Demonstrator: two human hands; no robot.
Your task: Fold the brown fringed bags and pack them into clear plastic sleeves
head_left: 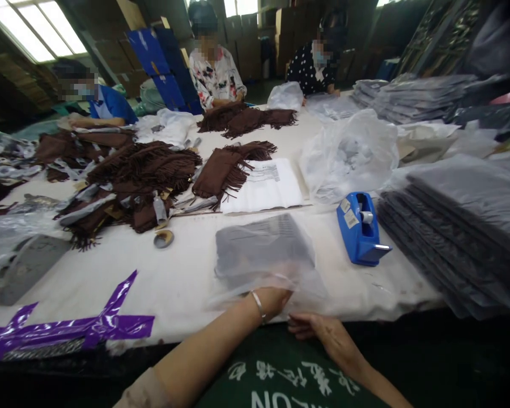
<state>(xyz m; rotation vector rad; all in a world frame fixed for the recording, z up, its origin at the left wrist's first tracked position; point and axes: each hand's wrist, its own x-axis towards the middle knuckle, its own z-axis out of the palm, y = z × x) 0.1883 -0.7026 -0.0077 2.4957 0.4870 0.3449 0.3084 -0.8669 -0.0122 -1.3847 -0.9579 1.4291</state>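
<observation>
The left hand point(279, 296) is inserted in the bag point(266, 249), presumably for smoothing. The right hand point(325, 335) is half-curled alongside. Both grips are unclear.

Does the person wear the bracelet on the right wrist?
No, the bracelet circles the wrist of the left hand, while that of the right hand is bare.

Wearing a dark green apron point(238, 351) (could be a shirt front, it's pretty dim down there) with chunky white capitals point(276, 399) and white characters point(266, 371). Pale beige sleeve point(143, 391) ending around the elbow, slim silvery bangle point(258, 306) by the left hand point(277, 300).
</observation>
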